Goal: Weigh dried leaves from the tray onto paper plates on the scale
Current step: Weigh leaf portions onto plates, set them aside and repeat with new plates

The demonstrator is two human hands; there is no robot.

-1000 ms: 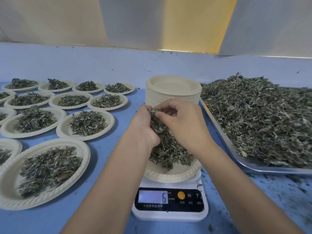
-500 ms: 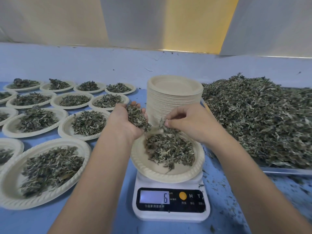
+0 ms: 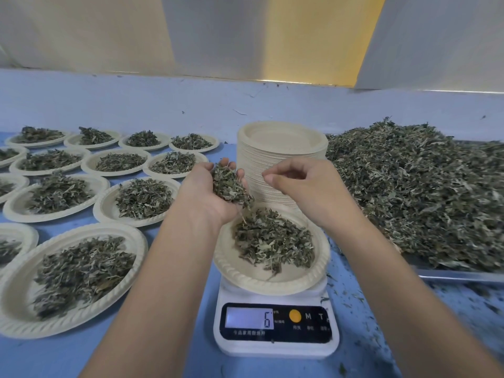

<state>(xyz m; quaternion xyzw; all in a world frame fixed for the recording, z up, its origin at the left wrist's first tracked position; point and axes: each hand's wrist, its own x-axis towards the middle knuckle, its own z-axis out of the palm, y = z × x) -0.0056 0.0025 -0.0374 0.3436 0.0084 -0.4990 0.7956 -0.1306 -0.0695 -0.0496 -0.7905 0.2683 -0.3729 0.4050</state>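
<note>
While the display (image 3: 249, 319) shows 6, step in hand: fine-tuning one portion by small amounts, judging by the poised hands; the target weight is not shown
Left hand (image 3: 215, 195): palm up and cupped, fingers lightly curled round a handful of leaves (image 3: 229, 184), held above the far left rim of the plate
Right hand (image 3: 305, 192): just beside the left hand at about the same height, thumb and forefinger tips pressed together, the other fingers curled in; no leaf shows in the pinch
Plate (image 3: 245, 279): sits on the scale directly below both hands, touched by neither hand
Pile (image 3: 272, 241): loose dried leaves spread over the middle of the plate, under the right hand
Scale (image 3: 275, 347): white, nearer the person than the hands, between the two forearms
Tray (image 3: 458, 275): metal, to the right of the right hand
Heap (image 3: 422, 192): a deep mound of dried leaves filling the tray
Stack of empty plates (image 3: 281, 137): just beyond both hands
Filled plates (image 3: 71, 271): many finished portions in rows to the left of the left hand, on the blue table (image 3: 41, 356)
Next move: most likely the right hand takes a few leaves from the left palm and drops them on the pile; it calls for tiny pinches, both hands kept off the plate so that the reading stays true, and a pause for the number to settle
</note>
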